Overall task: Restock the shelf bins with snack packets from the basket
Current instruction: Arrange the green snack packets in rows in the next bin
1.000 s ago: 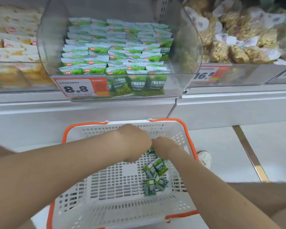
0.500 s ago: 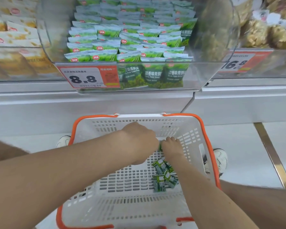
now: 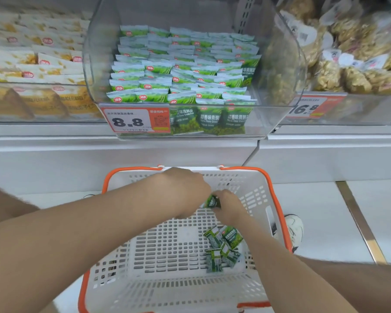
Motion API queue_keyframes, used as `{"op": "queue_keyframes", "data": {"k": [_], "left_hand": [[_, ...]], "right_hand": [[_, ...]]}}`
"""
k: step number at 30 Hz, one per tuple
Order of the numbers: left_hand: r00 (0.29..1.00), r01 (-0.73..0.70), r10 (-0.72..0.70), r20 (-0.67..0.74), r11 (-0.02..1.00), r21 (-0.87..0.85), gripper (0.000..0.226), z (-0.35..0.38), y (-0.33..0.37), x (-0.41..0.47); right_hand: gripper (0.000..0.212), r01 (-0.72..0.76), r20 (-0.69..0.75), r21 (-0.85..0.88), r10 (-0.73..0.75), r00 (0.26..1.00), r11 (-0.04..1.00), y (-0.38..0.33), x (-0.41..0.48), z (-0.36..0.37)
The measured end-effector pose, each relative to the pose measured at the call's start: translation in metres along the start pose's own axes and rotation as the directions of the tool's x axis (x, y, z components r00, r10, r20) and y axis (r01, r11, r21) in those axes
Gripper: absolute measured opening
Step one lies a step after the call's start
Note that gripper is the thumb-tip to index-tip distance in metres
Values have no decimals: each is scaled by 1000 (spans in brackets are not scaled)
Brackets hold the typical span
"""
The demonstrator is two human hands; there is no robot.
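Note:
A white basket with an orange rim (image 3: pixel 278 206) stands on the floor below the shelf. Both hands reach into it. My right hand (image 3: pixel 231 205) pinches a small green snack packet (image 3: pixel 212 201), and my left hand (image 3: pixel 185 190) is curled right beside it, touching the same packet; its fingers are hidden. Several more green packets (image 3: pixel 224 247) lie in a loose heap on the basket floor at the right. Above, a clear shelf bin (image 3: pixel 280 114) holds rows of the same green packets (image 3: pixel 178 71), with a price tag reading 8.8 (image 3: pixel 128 122).
A bin of yellow-white packets (image 3: pixel 32 64) sits to the left, bagged brown snacks (image 3: pixel 352 64) to the right with a 16.8 tag (image 3: pixel 305 108). A white shoe (image 3: pixel 295 229) stands right of the basket. A metal strip (image 3: pixel 357 220) crosses the pale floor.
The view tilted, so the bin shifted in frame. Both hands stayed together in the basket, and a green packet now shows between them, lifted above the heap.

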State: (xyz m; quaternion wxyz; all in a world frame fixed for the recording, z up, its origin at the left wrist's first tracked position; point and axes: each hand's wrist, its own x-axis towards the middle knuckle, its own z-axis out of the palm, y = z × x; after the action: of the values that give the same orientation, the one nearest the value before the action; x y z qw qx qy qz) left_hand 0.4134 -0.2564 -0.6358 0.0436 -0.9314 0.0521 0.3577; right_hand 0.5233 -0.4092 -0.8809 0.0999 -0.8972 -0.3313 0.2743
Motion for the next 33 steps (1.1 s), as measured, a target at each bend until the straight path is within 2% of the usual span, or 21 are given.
{"op": "queue_keyframes", "data": {"k": [3, 4, 6, 9, 11, 12, 14, 17, 20, 22, 24, 26, 28, 30, 32, 33], "left_hand": [[997, 73, -73, -22, 997, -23, 16, -7, -12, -7], [995, 89, -91, -29, 995, -39, 20, -8, -17, -10], [992, 92, -99, -74, 991, -93, 28, -10, -29, -16], [974, 59, -100, -201, 978, -200, 42, -16, -47, -26], [952, 19, -118, -283, 944, -331, 41, -25, -56, -39], [937, -35, -121, -328, 902, -431, 35, -29, -60, -45], [898, -182, -137, -419, 751, -635, 19, -40, -66, -59], [773, -362, -258, -580, 572, -737, 8, -59, -74, -79], [637, -451, -434, -638, 462, -764, 10, -73, -78, -86], [561, -467, -509, -653, 457, -757, 10, -78, -79, -85], [500, -496, -541, -676, 461, -736, 10, -85, -81, -83], [456, -512, -562, -690, 468, -720, 11, -90, -83, -81], [441, -513, -578, -686, 465, -722, 11, -95, -83, -78], [438, -533, -596, -673, 430, -729, 11, -99, -81, -73], [477, -555, -600, -643, 361, -749, 9, -102, -77, -68], [522, -557, -583, -623, 320, -766, 7, -103, -75, -67]], "right_hand": [[19, 86, -17, 244, -84, 996, 966, -29, -12, -39], [17, 111, -32, 296, -107, 994, 949, -40, -19, -53], [28, 176, -60, 406, -166, 984, 897, -64, -32, -79], [23, 257, -146, 579, -212, 966, 773, -101, -55, -113], [28, 327, -253, 629, -211, 944, 705, -123, -70, -132], [29, 371, -319, 639, -206, 925, 674, -132, -78, -141], [24, 452, -444, 649, -178, 878, 612, -148, -92, -164], [37, 560, -577, 606, -173, 798, 564, -167, -109, -204], [64, 622, -650, 488, -221, 727, 612, -174, -111, -241], [49, 665, -672, 405, -289, 682, 627, -173, -107, -261], [30, 657, -641, 365, -333, 691, 660, -172, -104, -281], [36, 631, -576, 348, -374, 727, 693, -169, -98, -299], [45, 589, -493, 346, -393, 776, 730, -167, -93, -313], [43, 571, -450, 364, -398, 799, 736, -165, -91, -322], [36, 541, -466, 397, -345, 815, 741, -160, -89, -325], [33, 517, -485, 418, -298, 822, 747, -158, -87, -325]]}}
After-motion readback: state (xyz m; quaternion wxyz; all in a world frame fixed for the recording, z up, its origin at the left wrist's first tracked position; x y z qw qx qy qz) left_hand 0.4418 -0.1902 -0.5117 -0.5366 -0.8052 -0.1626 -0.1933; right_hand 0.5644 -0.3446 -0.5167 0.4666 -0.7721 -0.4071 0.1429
